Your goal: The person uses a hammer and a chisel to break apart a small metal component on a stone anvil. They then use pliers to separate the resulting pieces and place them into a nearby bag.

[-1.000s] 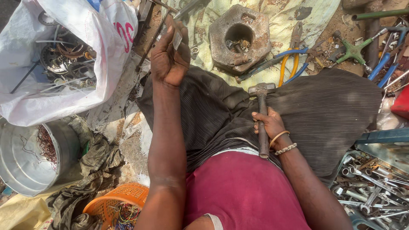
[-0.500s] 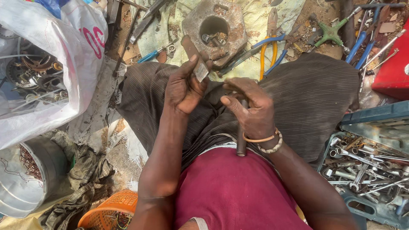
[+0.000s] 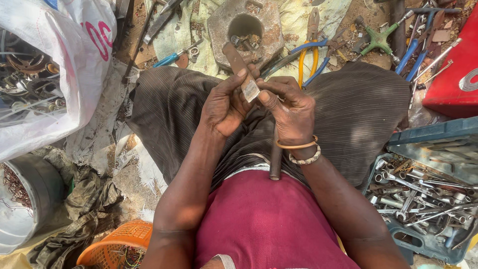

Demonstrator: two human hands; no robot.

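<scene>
- The left hand (image 3: 226,102) sits at the centre of the frame, fingers curled and thumb pressed, closed around a flat rusty metal strip (image 3: 241,74).
- The strip slants from the hand's grip up toward the upper middle of the frame, its far end reaching the edge of a heavy grey metal block (image 3: 246,27) with a round hole.
- The right hand (image 3: 289,112) is just right of the left, touching it; its thumb and forefinger pinch the paler near end of the strip, and its other fingers are folded in.
- A dark hammer handle (image 3: 275,159) hangs below the right hand, down over the lap; how it is gripped I cannot tell.
- The right wrist wears two bangles (image 3: 301,152).
- Both hands hover above a dark striped cloth (image 3: 358,104) covering the knees.
- Yellow-handled and blue-handled pliers (image 3: 308,55) lie beside the block in the upper right.
- A white plastic sack (image 3: 64,69) of metal parts fills the upper left.
- A blue tray of sockets and spanners (image 3: 423,199) is at the lower right, a red box (image 3: 455,65) above it.
- An orange basket (image 3: 117,244) shows at the bottom left, beside a grey metal bucket (image 3: 30,199).
</scene>
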